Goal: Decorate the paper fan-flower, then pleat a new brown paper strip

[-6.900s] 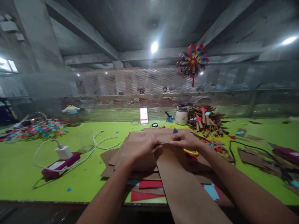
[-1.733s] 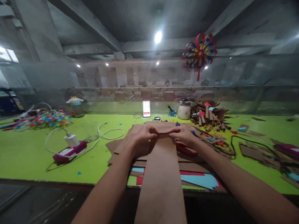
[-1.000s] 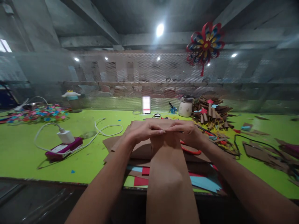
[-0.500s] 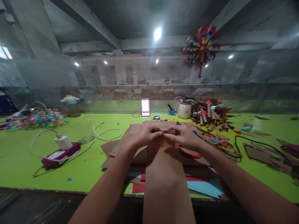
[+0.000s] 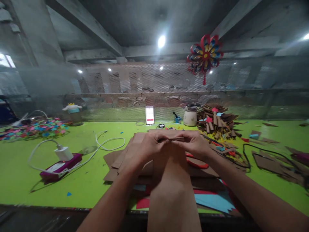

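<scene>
A long strip of brown paper (image 5: 172, 190) runs from the bottom of the view up to both hands, its far end folded into narrow layers. My left hand (image 5: 154, 143) pinches the left side of that folded end. On the right side my right hand (image 5: 193, 143) grips the same folds between thumb and fingers. Beneath lies a stack of brown paper sheets (image 5: 130, 151). Red-handled scissors (image 5: 199, 165) rest on the stack beside my right wrist. Red and light blue paper (image 5: 212, 198) sticks out at the stack's front edge.
A purple power strip (image 5: 60, 167) with a white charger and cable is at left, near paper stars (image 5: 41, 127). Behind stand a phone (image 5: 149, 115) and a jug (image 5: 190, 116). Rolled brown paper pieces (image 5: 217, 120) and scraps (image 5: 275, 167) lie right.
The folded end between my hands looks thicker, with more layers showing. Both hands still grip it. The whole view has shifted slightly, so the background sits lower.
</scene>
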Available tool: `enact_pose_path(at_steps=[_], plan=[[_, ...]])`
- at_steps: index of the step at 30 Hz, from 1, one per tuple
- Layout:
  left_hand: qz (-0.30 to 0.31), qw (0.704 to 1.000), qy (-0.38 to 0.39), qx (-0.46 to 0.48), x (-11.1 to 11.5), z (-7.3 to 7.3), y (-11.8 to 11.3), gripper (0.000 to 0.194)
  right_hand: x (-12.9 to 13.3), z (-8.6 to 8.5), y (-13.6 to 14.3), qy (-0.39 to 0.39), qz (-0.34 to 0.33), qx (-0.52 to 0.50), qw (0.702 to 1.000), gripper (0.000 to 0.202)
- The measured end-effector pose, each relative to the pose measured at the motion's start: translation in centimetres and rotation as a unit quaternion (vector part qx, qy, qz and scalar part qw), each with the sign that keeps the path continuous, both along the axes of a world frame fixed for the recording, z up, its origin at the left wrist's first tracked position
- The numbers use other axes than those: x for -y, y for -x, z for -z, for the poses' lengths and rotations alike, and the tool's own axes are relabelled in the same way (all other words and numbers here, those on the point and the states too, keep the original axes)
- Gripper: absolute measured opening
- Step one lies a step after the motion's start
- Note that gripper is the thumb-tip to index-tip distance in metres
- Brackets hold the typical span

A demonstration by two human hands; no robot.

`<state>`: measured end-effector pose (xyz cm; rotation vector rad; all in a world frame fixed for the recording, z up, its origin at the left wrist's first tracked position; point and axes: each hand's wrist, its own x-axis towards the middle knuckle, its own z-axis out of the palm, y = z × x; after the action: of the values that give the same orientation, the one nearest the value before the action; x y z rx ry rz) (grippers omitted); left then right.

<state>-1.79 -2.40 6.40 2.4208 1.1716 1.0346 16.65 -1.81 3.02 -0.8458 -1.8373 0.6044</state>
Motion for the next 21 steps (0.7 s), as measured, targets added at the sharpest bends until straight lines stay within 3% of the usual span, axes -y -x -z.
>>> enact_pose_path(at_steps=[6, 14, 21], plan=[[0.006, 0.999, -0.033, -0.016, -0.42, 0.44, 0.20, 0.017, 0.16, -0.06, 0.09, -0.052, 0.050, 0.010, 0.997, 0.014], [0.049, 0.998, 0.024, -0.010, 0.06, -0.33, 0.05, 0.017, -0.20, 0.10, -0.38, -0.066, 0.026, 0.009, 0.997, 0.011], [0.017, 0.996, -0.019, -0.084, -0.80, 0.43, 0.78, 0.026, -0.41, -0.09, -0.53, -0.008, 0.011, 0.011, 1.000, 0.013]])
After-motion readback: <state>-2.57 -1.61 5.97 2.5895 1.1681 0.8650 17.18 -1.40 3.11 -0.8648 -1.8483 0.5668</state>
